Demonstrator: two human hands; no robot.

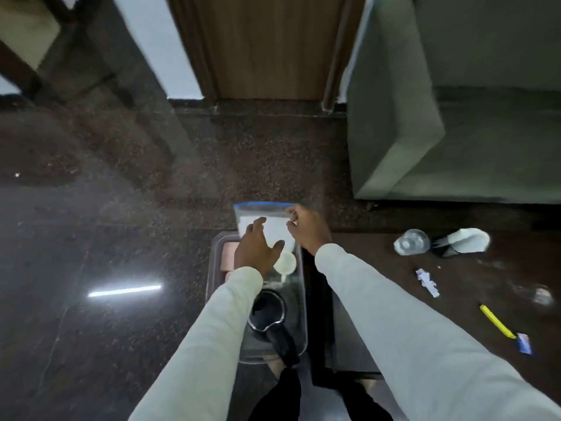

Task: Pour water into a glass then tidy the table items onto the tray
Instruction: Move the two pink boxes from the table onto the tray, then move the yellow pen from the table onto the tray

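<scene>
No writing or brand is legible on anything. Both hands reach over the tray (216, 270) at the table's left edge: the left hand (256, 250) lies with spread fingers on a clear blue-topped bag (264, 212), the right hand (306, 227) pinches its upper right corner. A glass (411, 242) lies tipped near the table's far edge.

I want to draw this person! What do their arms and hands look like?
Both arms wear long, loose, pale cream sleeves reaching the wrists. The left hand and right hand are bare: no gloves. The picture is too blurry to tell about rings.
</scene>
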